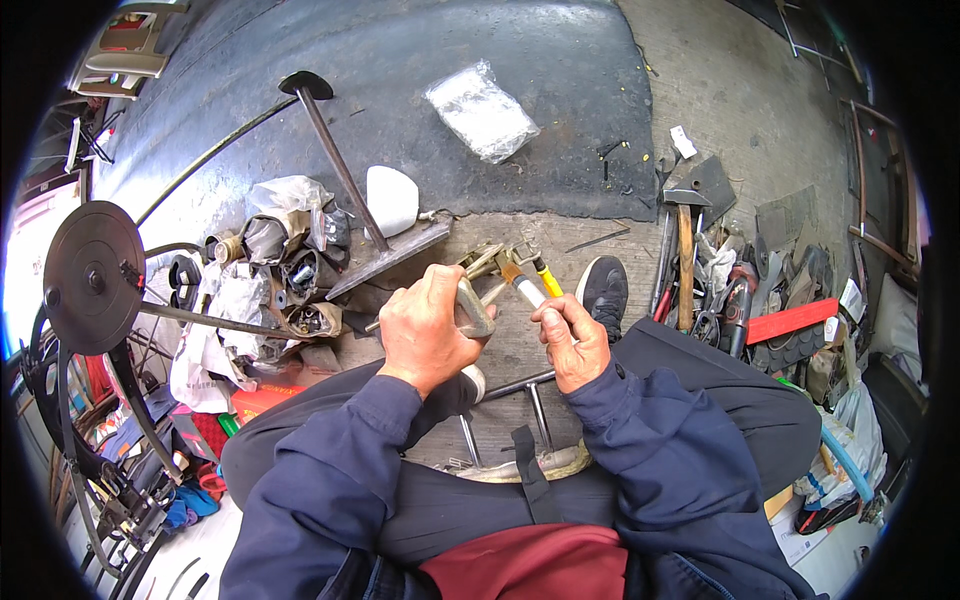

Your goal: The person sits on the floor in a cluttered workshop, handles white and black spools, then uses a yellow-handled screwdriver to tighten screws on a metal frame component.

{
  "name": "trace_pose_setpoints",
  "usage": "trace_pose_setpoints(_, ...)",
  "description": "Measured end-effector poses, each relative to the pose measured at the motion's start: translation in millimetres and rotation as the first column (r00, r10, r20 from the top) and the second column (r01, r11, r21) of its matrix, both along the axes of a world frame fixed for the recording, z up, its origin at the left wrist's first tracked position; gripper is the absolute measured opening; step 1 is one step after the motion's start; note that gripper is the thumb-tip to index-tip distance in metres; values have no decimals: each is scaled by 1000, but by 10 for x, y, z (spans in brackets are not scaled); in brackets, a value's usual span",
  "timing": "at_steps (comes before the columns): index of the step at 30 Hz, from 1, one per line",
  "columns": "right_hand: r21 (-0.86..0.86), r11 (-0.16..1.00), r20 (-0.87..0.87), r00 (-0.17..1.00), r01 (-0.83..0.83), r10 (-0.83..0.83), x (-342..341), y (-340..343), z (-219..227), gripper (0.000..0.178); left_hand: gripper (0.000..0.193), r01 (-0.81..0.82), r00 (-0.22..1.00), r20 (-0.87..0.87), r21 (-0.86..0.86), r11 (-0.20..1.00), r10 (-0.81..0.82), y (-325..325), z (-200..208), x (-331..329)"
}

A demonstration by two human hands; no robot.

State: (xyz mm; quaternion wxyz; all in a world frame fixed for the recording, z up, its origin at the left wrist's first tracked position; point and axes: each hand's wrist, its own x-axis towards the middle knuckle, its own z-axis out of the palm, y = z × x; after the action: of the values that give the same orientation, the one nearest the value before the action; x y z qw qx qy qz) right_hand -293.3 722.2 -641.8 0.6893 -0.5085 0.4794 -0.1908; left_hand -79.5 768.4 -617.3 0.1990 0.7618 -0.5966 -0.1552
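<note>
My left hand [430,330] is closed round a worn grey block-shaped piece [474,312]; its exact kind is unclear. Close by on the right, the fingers of my right hand [572,348] pinch the lower end of a white tube [528,291] with a brown band. A yellow-sleeved rod [548,281] slants beside this tube. Just beyond both hands is a brass-coloured metal fitting [486,262]; how these parts join is hard to see. Below my hands, between my legs, lies a metal tube frame [542,418].
Bags of parts [290,260] and a metal stand [385,262] crowd the left, near a black disc [93,278]. On the right lie a wooden-handled hammer [686,265], a power tool [738,305] and a red bar [792,320]. A plastic-wrapped packet [483,112] rests on the dark mat ahead.
</note>
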Motion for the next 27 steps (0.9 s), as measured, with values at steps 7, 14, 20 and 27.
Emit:
trace_pose_setpoints(7, -1, 1000, -27, 1000, -8, 8, 4, -5, -6, 25, 57, 0, 1000, -7, -2, 1000, 0, 0, -2, -4)
trace_pose_setpoints(14, -26, 1000, 8, 1000, 1, -1, 24, -1, -8, 27, 57, 1, 1000, -16, 1, 1000, -1, -2, -3, -3)
trace_pose_setpoints(20, -15, 1000, -20, 1000, -10, 10, 16, -21, 17, 27, 57, 5, 1000, -10, 0, 1000, -5, -5, -2, 0)
trace_pose_setpoints(27, -51, 999, 8, 1000, 0, 0, 26, -17, -6, 28, 57, 12, 1000, -3, 1, 1000, -12, -6, -6, -6)
